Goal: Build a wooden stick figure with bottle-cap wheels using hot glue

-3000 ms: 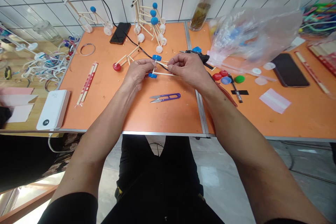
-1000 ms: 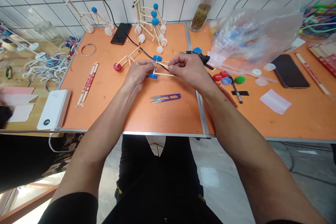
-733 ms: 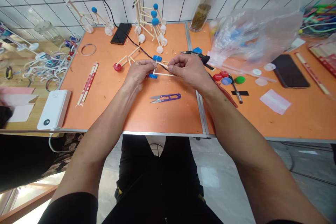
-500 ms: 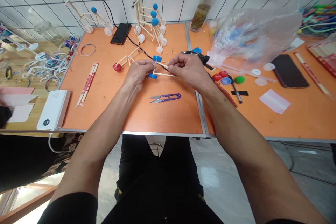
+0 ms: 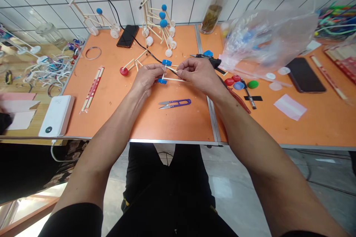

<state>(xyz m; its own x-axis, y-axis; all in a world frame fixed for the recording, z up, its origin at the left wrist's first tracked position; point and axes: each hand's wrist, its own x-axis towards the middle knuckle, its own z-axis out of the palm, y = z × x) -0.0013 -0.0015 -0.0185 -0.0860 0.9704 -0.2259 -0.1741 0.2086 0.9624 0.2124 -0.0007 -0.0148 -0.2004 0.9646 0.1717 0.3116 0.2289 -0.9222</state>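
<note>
My left hand (image 5: 147, 77) is closed, pinching a small stick frame (image 5: 163, 75) near the joint between its two blue bottle caps. One blue cap (image 5: 167, 62) is at the far end and the other blue cap (image 5: 162, 81) at the near end. Fingers together, my right hand (image 5: 197, 74) pinches a thin wooden stick (image 5: 172, 69) whose tip meets the frame. A second wooden stick (image 5: 175, 79) runs from the near cap towards the right fingers. My fingertips partly hide the joint. Purple thread snips (image 5: 175, 103) lie just below the hands.
Finished-looking stick models (image 5: 158, 22) stand along the tiled wall. Further left are wrapped chopsticks (image 5: 92, 89), a white power bank (image 5: 57, 115) and tangled strings (image 5: 62, 68). On the right lie a black glue gun (image 5: 213, 62), bottle caps (image 5: 238, 86), a plastic bag (image 5: 267, 40) and a phone (image 5: 306, 75).
Almost nothing differs. Both hands keep their pinch at the same spot, and the view has shifted very slightly.
</note>
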